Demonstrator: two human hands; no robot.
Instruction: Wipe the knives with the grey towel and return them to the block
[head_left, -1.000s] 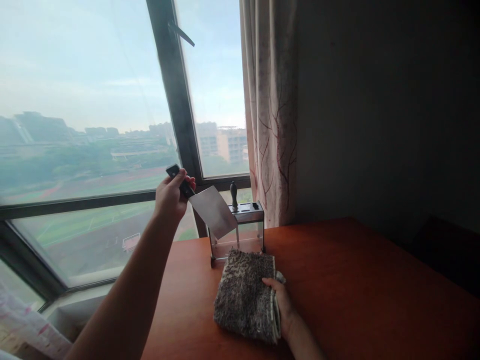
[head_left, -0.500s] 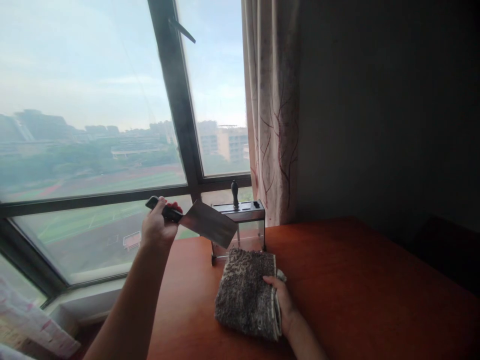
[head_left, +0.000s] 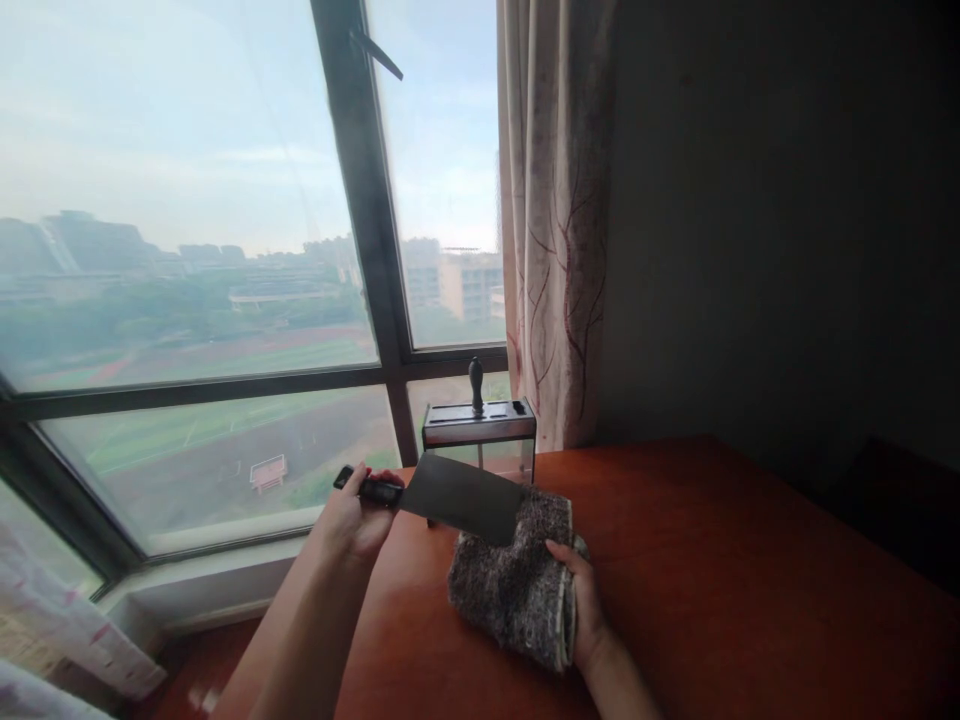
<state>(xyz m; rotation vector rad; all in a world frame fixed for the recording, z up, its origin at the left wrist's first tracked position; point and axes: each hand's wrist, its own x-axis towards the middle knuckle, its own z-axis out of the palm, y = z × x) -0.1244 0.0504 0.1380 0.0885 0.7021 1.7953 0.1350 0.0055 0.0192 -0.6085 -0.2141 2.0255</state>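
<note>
My left hand (head_left: 360, 520) is closed around the black handle of a cleaver (head_left: 465, 497), whose wide grey blade points to the right. The blade's far end overlaps the upper part of a folded grey-brown fuzzy towel (head_left: 510, 595) and appears to touch it. My right hand (head_left: 581, 595) grips the towel's right edge, thumb on top and the other fingers hidden behind the folds. Behind the blade stands a clear-sided knife block (head_left: 480, 425) with a dark top and a black-handled tool (head_left: 475, 385) upright in it; the blade hides part of its front.
All of this is on or above a reddish-brown wooden table (head_left: 720, 560). A large window (head_left: 195, 300) borders it at the left and back. A patterned curtain (head_left: 559, 250) hangs behind the table, beside a dark wall (head_left: 750, 220).
My left hand has brought the cleaver down and right, from above the towel onto its upper part. My right hand still holds the towel, which is now dented near the blade. The view has shifted slightly.
</note>
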